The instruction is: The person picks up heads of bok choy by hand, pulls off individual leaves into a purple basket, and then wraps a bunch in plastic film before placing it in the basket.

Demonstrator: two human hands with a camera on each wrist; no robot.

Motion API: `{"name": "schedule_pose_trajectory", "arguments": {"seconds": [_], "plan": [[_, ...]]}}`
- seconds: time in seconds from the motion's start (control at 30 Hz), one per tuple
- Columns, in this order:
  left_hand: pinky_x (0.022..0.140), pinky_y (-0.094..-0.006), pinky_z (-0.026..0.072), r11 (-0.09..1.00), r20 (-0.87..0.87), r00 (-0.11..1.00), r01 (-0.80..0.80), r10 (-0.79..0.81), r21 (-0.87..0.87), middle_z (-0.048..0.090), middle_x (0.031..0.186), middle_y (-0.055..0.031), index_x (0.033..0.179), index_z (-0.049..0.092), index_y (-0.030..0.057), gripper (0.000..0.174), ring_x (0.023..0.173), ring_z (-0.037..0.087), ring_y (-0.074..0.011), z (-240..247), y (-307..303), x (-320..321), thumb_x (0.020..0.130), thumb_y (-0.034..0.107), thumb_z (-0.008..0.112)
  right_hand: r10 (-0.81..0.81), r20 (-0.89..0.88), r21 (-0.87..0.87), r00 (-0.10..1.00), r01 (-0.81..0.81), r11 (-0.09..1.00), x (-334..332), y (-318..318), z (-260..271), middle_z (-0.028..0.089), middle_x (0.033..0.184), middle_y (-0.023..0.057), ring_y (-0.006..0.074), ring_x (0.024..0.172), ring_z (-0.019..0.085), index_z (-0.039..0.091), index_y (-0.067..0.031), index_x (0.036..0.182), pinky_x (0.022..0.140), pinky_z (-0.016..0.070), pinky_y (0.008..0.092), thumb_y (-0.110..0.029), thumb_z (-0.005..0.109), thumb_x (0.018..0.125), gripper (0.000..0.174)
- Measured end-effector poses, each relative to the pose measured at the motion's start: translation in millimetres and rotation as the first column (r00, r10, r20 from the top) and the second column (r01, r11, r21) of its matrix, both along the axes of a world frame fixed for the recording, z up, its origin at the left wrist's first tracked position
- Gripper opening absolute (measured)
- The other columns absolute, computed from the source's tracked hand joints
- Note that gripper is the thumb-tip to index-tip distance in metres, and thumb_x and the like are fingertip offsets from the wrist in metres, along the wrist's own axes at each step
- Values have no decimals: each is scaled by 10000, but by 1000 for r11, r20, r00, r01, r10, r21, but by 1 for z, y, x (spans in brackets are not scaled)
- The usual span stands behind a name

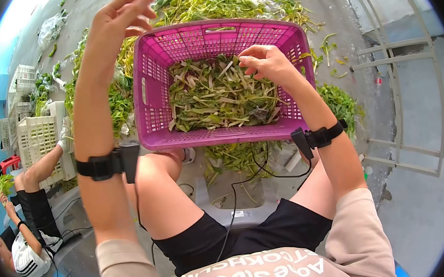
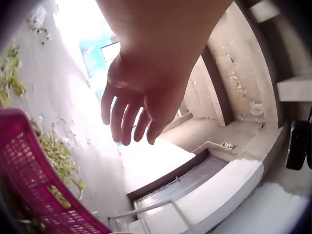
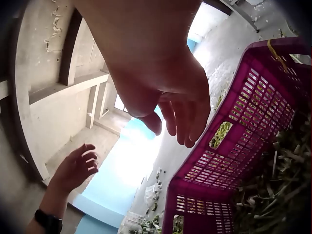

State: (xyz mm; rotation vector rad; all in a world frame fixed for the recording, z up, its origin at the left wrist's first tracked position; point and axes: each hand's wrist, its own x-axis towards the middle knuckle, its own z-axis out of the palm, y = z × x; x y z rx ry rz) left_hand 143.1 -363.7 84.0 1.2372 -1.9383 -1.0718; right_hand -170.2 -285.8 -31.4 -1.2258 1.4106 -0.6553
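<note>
Found pink basket [image 1: 145, 92] set just ahead of the knees, holding cut greens [image 1: 212, 96]. Noted left hand [image 1: 117, 20] raised above the basket's far left corner, fingers [image 2: 127, 122] loosely spread, grasping nothing. Noted right hand [image 1: 268, 64] poised over the cut greens near the right wall, fingers [image 3: 187, 122] loosely curled, nothing seen in their hold. Recorded loose greens [image 1: 209, 1] heaped beyond the basket

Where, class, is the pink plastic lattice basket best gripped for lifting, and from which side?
Likely by the cut-out handle slot under its far rim, hooking in from outside; the pink plastic lattice basket stands upright, full of cut green stems.
</note>
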Motion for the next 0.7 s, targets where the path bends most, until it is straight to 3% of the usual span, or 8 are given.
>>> {"name": "schedule_pose_trajectory", "arguments": {"seconds": [0.07, 0.1, 0.13, 0.2, 0.37, 0.53, 0.6, 0.7], "plan": [[714, -255, 535, 967, -605, 763, -104, 227, 232, 686, 908, -49, 1142, 649, 44, 289, 783, 649, -113, -17, 7, -6, 983, 284, 627, 32, -10, -20, 999, -32, 999, 6, -8, -20, 714, 913, 46, 104, 774, 674, 691, -13, 1099, 641, 536, 267, -248, 671, 926, 293], [702, -278, 549, 938, -724, 612, -90, 317, 335, 661, 877, -46, 1109, 629, 36, 241, 750, 639, -134, -29, 13, -9, 989, 244, 615, 81, -16, 6, 997, -80, 997, 10, -12, -28, 712, 899, 46, 103, 767, 673, 694, -18, 1099, 637, 533, 266, -247, 669, 927, 287], [702, -278, 549, 937, -723, 612, -92, 321, 338, 661, 877, -46, 1109, 629, 36, 241, 750, 639, -134, -45, 18, -6, 989, 244, 615, 131, -21, 32, 991, -130, 991, 14, -16, -36, 709, 886, 46, 101, 760, 672, 697, -23, 1098, 634, 531, 265, -245, 667, 928, 281], [683, -294, 548, 842, -796, 308, -32, 520, 538, 626, 815, -36, 1024, 623, 55, 159, 707, 614, -143, -75, 26, 0, 988, 210, 611, 172, -43, 36, 984, -170, 985, 22, -29, -54, 724, 902, 73, 121, 760, 683, 707, -24, 1095, 668, 546, 291, -254, 674, 916, 294], [631, -320, 521, 656, -622, 215, -162, 753, 737, 600, 782, -27, 1001, 600, 73, 117, 683, 591, -165, -115, 22, 22, 989, 190, 600, 299, -259, 108, 919, -280, 954, 58, -61, -94, 742, 933, 139, 203, 788, 708, 727, -13, 1061, 760, 560, 352, -292, 700, 868, 340], [630, -319, 523, 608, -568, 224, -202, 792, 768, 612, 793, -24, 1014, 599, 84, 119, 685, 590, -153, -129, 21, 22, 988, 200, 601, 417, -361, 238, 834, -350, 906, 100, -99, -149, 742, 941, 155, 263, 830, 716, 727, -36, 1102, 809, 558, 383, -322, 716, 834, 392], [630, -311, 522, 630, -597, 208, -185, 775, 754, 614, 795, -20, 1013, 602, 90, 118, 682, 586, -145, -134, 21, 22, 984, 205, 609, 467, -409, 290, 784, -373, 881, 116, -115, -165, 725, 942, 119, 209, 783, 693, 719, -45, 1113, 687, 569, 348, -329, 726, 845, 390], [623, -299, 518, 607, -583, 172, -206, 794, 767, 614, 798, -15, 1014, 604, 93, 123, 674, 582, -143, -139, 19, 22, 978, 210, 618, 557, -484, 288, 675, -479, 829, 135, -124, -198, 723, 1057, 166, 312, 974, 686, 728, -67, 1108, 856, 540, 431, -353, 749, 812, 412]]}}
